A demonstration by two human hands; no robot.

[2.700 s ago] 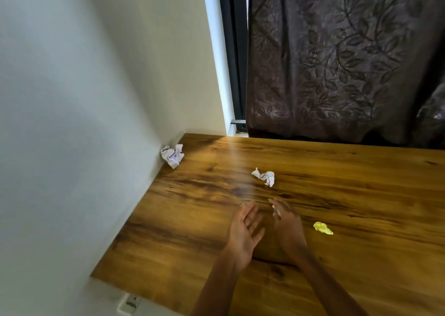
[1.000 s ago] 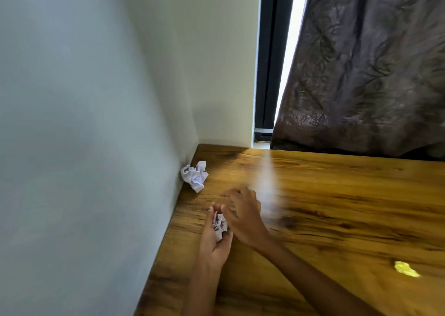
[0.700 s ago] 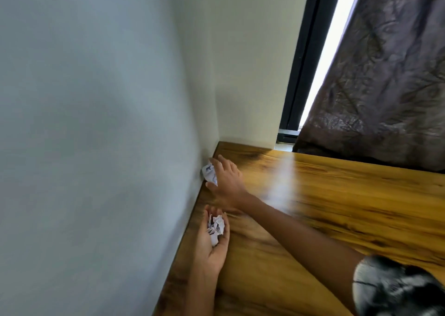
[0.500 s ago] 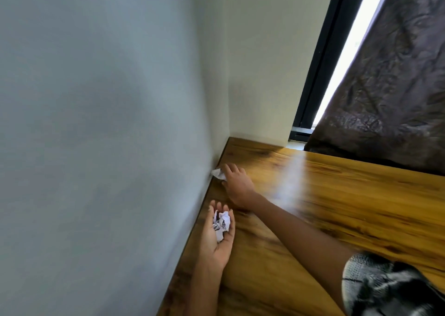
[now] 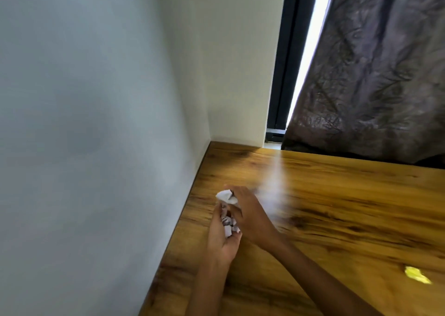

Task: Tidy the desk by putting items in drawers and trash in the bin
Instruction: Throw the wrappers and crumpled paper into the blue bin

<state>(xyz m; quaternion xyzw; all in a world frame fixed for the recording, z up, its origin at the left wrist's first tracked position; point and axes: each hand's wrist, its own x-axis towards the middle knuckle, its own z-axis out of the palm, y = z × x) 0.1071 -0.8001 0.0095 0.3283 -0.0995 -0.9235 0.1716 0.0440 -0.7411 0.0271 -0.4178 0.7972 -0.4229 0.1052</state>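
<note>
My left hand [image 5: 222,240] lies palm up near the desk's left edge and cups a crumpled white paper ball [image 5: 228,225] with dark print. My right hand [image 5: 250,215] hovers right over it, palm down, and grips a second crumpled white paper ball [image 5: 225,195] at its fingertips. A small crumpled yellow scrap [image 5: 416,277] lies on the wooden desk [image 5: 337,207] far to the right. No drawer or bin is in view.
A pale wall [image 5: 96,147] runs flush along the desk's left edge and meets a cream wall at the back corner. A dark patterned curtain [image 5: 375,75] hangs behind the desk, with a dark window frame [image 5: 284,63] beside it.
My right hand picked the paper ball out of the corner by the wall and drew it back over my left palm. The corner of the desk is now bare.
</note>
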